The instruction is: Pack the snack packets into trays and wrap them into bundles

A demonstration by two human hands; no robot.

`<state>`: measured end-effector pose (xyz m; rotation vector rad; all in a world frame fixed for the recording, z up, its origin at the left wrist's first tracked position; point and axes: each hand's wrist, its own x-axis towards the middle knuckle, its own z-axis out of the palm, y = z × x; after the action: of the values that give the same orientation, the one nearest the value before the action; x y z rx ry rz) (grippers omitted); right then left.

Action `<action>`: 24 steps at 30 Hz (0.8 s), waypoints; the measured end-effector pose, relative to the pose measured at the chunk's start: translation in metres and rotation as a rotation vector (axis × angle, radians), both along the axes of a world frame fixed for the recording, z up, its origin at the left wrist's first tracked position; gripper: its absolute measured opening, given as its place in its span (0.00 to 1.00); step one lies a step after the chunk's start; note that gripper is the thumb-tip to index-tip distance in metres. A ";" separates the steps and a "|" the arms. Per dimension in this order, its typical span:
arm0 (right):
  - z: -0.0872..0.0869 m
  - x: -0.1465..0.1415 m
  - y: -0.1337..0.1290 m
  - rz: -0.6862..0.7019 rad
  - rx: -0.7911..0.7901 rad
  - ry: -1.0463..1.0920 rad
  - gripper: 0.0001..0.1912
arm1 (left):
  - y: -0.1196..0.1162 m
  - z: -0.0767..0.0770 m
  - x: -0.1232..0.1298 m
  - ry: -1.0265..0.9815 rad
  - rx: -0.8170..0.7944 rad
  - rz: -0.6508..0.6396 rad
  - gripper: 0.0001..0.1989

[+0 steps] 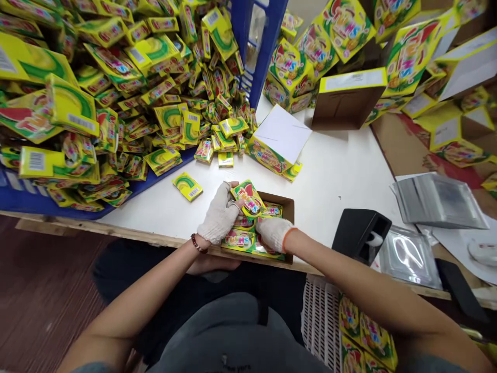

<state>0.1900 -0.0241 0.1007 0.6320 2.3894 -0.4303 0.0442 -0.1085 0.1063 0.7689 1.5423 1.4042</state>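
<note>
My left hand (221, 213), in a white knit glove with bare fingertips, holds a small yellow-green packet (248, 199) over the left side of an open cardboard box (288, 212). Inside the box, several similar packets (237, 239) lie in rows. My right hand (275, 233), gloved with an orange cuff edge, reaches into the box's right side with its fingers curled down on the packets; its fingertips are hidden. One loose packet (188, 186) lies flat on the white table (155, 215), left of my left hand.
A blue crate (254, 52) heaped with small packets fills the left. Behind the open box sits a white-faced carton (283, 134). Empty display boxes (349, 98) stand at the back right. A black tape dispenser (359, 235) and clear plastic sleeves (438, 199) lie to the right.
</note>
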 end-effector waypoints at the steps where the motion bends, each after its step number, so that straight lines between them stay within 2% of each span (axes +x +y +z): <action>1: -0.002 0.006 -0.003 -0.015 0.019 0.009 0.14 | 0.000 0.001 -0.001 -0.028 0.004 0.002 0.25; 4: -0.003 0.024 -0.006 -0.061 -0.019 0.064 0.19 | -0.001 0.004 -0.003 -0.091 0.012 0.028 0.26; 6: 0.002 0.032 -0.001 -0.193 -0.098 0.160 0.16 | -0.003 0.006 -0.003 -0.109 0.014 0.039 0.27; 9: 0.022 0.035 0.015 -0.449 -0.187 0.507 0.13 | -0.007 0.008 0.004 -0.106 0.052 0.024 0.25; 10: 0.030 0.033 0.021 -0.488 -0.213 0.635 0.13 | -0.008 0.008 0.008 -0.103 0.077 0.008 0.24; 12: 0.045 0.029 0.033 -0.480 -0.266 0.795 0.13 | -0.010 0.010 0.014 -0.099 0.124 -0.038 0.22; 15: 0.057 0.021 0.043 -0.459 -0.303 0.755 0.09 | -0.009 0.013 0.020 0.008 0.097 -0.104 0.21; 17: 0.058 0.016 0.045 -0.445 -0.307 0.680 0.09 | -0.007 0.013 0.020 0.089 0.052 -0.122 0.20; 21: 0.058 0.011 0.048 -0.394 -0.348 0.547 0.12 | -0.003 0.010 0.014 0.103 0.061 -0.137 0.22; 22: 0.059 0.011 0.049 -0.368 -0.342 0.503 0.13 | -0.002 0.010 0.009 0.163 0.057 -0.127 0.23; 24: 0.063 0.009 0.051 -0.277 -0.250 0.351 0.15 | -0.002 0.010 -0.008 0.412 0.022 -0.081 0.25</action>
<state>0.1989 0.0268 0.1635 0.8287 2.5171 -1.0160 0.0360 -0.1102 0.1164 1.1770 1.7829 1.2566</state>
